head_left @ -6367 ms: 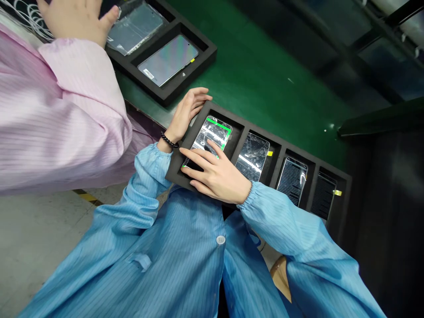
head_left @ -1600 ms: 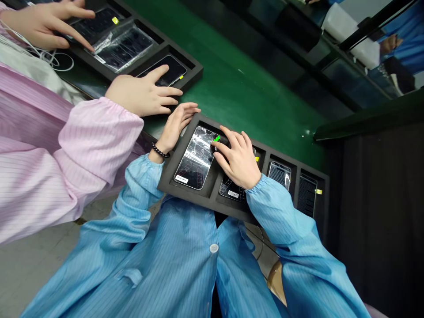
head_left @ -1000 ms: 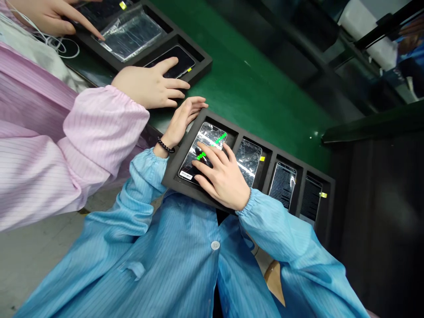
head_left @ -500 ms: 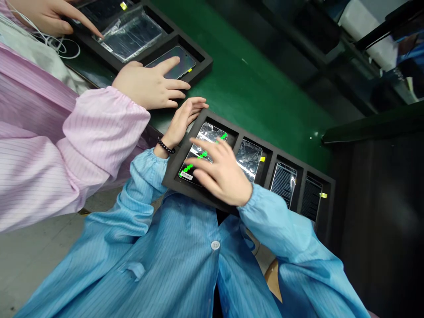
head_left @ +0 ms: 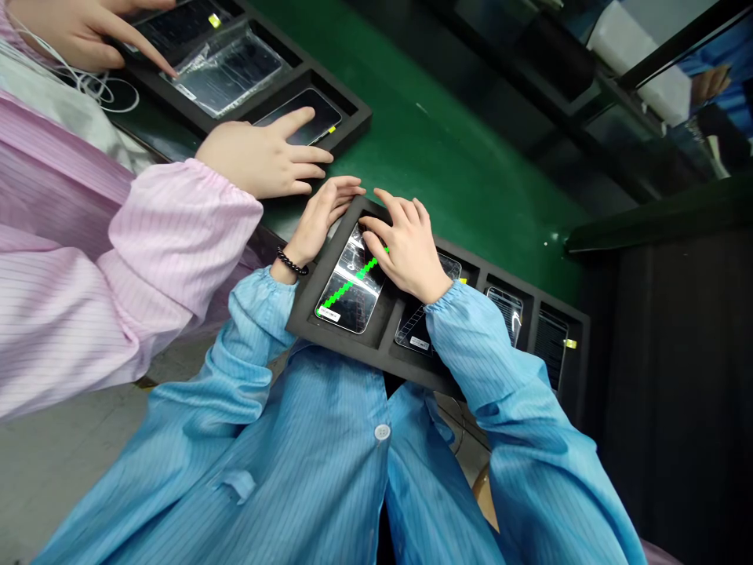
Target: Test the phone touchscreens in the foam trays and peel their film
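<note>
A black foam tray lies in front of me with several phones in its compartments. The leftmost phone shows a stepped green diagonal on a dark screen and bears a white label at its lower end. Over its upper end is my right hand, fingers apart, thumb and index finger at the screen; actual contact is hard to tell. That hand and its sleeve partly cover the second phone. My left hand, wearing a black bead bracelet, rests at the tray's left edge with fingers stretched out.
To the left, a co-worker in pink has one hand over a phone in another tray; the other hand points at a film-wrapped device. White cable lies beside them. Both trays sit on a green tabletop.
My right hand has moved up the leftmost phone, baring its lower and middle screen. My left hand stays by the tray. The co-worker's nearest phone screen has turned darker.
</note>
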Available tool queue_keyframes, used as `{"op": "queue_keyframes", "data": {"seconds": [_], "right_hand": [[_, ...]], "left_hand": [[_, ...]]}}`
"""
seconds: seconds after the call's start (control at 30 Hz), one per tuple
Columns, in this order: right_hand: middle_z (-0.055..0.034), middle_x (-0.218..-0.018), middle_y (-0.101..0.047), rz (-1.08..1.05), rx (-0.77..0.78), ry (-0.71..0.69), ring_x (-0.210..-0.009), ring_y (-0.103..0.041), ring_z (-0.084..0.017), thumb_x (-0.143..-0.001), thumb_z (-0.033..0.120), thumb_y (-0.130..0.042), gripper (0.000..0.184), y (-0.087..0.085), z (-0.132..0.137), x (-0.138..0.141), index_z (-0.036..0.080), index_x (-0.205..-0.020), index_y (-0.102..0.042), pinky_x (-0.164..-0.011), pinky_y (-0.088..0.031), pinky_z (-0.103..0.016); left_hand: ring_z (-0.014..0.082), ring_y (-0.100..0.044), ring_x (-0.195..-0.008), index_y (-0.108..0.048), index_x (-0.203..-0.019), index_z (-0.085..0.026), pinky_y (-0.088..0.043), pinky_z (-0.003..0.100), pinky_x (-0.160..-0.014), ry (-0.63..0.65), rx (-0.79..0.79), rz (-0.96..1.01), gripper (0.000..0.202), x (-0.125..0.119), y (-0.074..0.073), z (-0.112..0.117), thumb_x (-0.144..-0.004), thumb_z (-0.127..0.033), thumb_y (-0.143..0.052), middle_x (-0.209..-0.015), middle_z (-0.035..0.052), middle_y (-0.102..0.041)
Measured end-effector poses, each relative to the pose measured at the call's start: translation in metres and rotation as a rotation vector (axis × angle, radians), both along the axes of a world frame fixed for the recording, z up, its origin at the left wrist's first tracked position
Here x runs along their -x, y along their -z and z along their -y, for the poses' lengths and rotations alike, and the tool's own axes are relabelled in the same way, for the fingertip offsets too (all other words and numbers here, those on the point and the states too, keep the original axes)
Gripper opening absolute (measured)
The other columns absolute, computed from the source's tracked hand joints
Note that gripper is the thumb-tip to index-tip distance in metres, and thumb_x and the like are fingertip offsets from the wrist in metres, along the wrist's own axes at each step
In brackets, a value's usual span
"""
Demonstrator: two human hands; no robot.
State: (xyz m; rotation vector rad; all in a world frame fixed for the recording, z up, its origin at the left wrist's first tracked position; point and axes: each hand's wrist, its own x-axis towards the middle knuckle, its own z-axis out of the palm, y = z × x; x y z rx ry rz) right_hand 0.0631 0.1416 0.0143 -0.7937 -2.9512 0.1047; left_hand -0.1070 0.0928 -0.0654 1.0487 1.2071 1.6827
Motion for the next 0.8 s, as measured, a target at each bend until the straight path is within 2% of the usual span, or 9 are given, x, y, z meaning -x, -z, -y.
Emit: {"op": "queue_keyframes", "data": {"seconds": [0.53, 0.8], "right_hand": [[-0.0126, -0.161, -0.042, 0.019, 0.04, -0.1, -0.14, -0.044, -0.031, -0.106, 0.037, -0.04, 0.039, -0.011, 0.032, -0.031, 0.021, -0.125, -0.07, -0.122, -0.025, -0.06], [-0.015, -0.159, -0.045, 0.019, 0.052, -0.141, -0.138, -0.047, -0.031, -0.106, 0.038, -0.04, 0.041, -0.012, 0.053, -0.051, 0.02, -0.126, -0.07, -0.121, -0.027, -0.06]], "left_hand": [[0.0206, -0.061, -0.128, -0.059, -0.12, -0.026, -0.048, 0.037, -0.114, -0.01, 0.02, -0.034, 0.054, 0.0, -0.003, 0.001, -0.1, -0.067, -0.031, -0.127, 0.0067, -0.069], [0.0224, -0.06, -0.13, -0.058, -0.123, -0.023, -0.047, 0.037, -0.114, -0.01, 0.013, -0.066, 0.06, 0.001, -0.004, 0.002, -0.098, -0.071, -0.032, -0.13, 0.0101, -0.067]]}}
